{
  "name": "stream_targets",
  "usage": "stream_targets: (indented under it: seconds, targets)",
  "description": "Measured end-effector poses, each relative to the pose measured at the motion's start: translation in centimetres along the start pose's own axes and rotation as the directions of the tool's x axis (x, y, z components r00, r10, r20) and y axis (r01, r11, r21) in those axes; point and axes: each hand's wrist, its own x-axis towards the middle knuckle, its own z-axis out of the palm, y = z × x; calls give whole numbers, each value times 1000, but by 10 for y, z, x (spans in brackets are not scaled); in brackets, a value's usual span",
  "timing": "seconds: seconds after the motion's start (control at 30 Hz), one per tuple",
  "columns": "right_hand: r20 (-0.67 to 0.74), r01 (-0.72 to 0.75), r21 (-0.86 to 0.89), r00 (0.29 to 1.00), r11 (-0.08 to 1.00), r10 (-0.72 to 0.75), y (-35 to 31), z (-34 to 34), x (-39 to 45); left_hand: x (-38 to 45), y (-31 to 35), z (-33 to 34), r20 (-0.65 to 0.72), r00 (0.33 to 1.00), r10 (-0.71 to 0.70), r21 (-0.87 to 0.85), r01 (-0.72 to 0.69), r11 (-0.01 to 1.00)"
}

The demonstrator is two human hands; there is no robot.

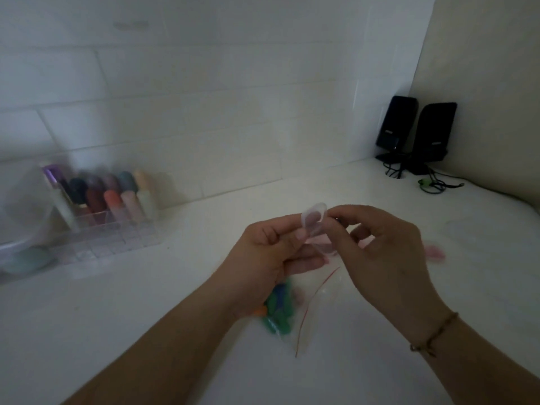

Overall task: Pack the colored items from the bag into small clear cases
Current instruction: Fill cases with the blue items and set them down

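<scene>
A small clear case (314, 222) is pinched between both hands above the white counter, its rounded end pointing up. My left hand (271, 252) grips its left side with thumb and fingers. My right hand (382, 247) holds its right side at the fingertips. Below the hands a clear zip bag (295, 314) with a red seal line lies on the counter. Inside it are green, blue and orange colored items (277, 311), partly hidden by my left wrist. A pink item (435, 252) lies blurred on the counter to the right.
A clear organizer box (96, 232) holding upright filled cases in several colors stands at the left by the tiled wall. Two black speakers (415, 133) with cables sit in the far right corner. The white counter (146, 331) spreads across the front.
</scene>
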Motion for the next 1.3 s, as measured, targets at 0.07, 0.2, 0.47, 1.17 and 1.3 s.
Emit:
stream_targets:
  seconds: [0.07,0.2,0.47,1.17,1.3]
  targets:
    - [1,30,23,1000,999,-30,1,-3,-1,1,1,-3,-52,999,3,-26,-4,1000]
    - [0,186,-30,982,982,-186,-2,-13,-3,4,1,-9,-127,991,28,29,-25,999]
    - [163,227,-71,963,971,-214,-6,-6,-9,2,1,-10,-67,997,46,78,-40,996]
    - [857,405,-103,500,908,-126,-1,-27,-12,21,-3,-33,-359,933,21,-127,-71,989]
    - [874,454,-106,467,885,-135,-6,-14,-21,21,-3,-34,-358,934,22,-123,-70,990]
